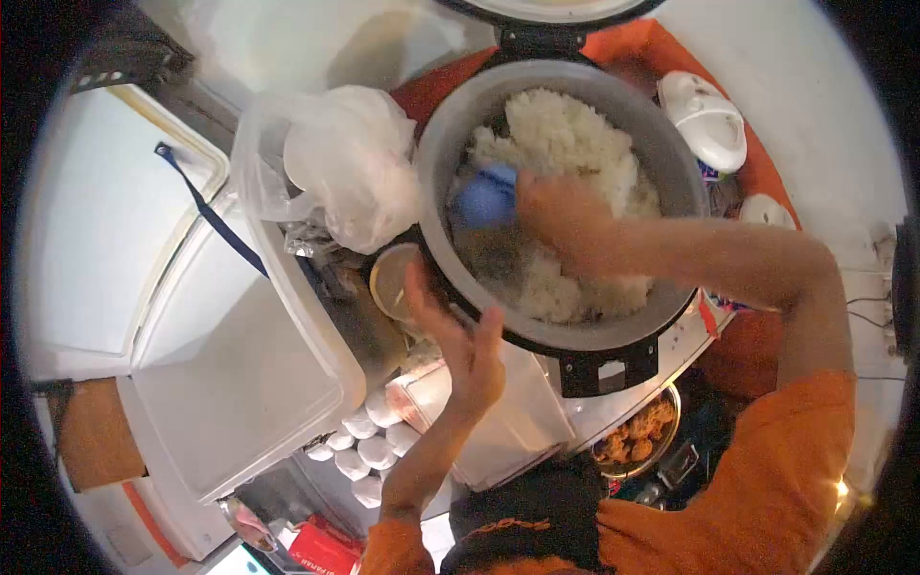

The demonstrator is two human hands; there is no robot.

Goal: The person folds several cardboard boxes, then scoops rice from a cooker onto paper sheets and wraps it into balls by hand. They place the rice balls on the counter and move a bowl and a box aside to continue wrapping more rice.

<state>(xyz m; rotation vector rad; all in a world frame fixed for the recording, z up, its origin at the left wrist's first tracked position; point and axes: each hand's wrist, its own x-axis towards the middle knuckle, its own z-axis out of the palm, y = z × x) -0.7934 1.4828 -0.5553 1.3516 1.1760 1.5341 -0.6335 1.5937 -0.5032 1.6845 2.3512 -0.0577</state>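
Observation:
A large round rice cooker pot point(443, 105) with a grey inner wall holds a heap of white rice point(565, 129). Inside it, my right hand point(567, 218) is closed on a small blue rounded scoop point(487, 198), blurred by motion, at the left side of the rice. Where the rice has been dug away, dark pot bottom shows around the scoop. My left hand point(460, 350) is outside the pot at its lower left rim, fingers stretched and thumb apart, with nothing in it. The cooker's lid point(565, 10) stands raised on its hinge at the top.
Left of the pot sits a clear plastic bag point(350, 168) with white contents. White cooler boxes point(240, 374) fill the left side. Several white wrapped bundles point(364, 446) lie below my left hand. A bowl of fried food point(637, 436) is at lower right, white-lidded containers point(704, 120) at right.

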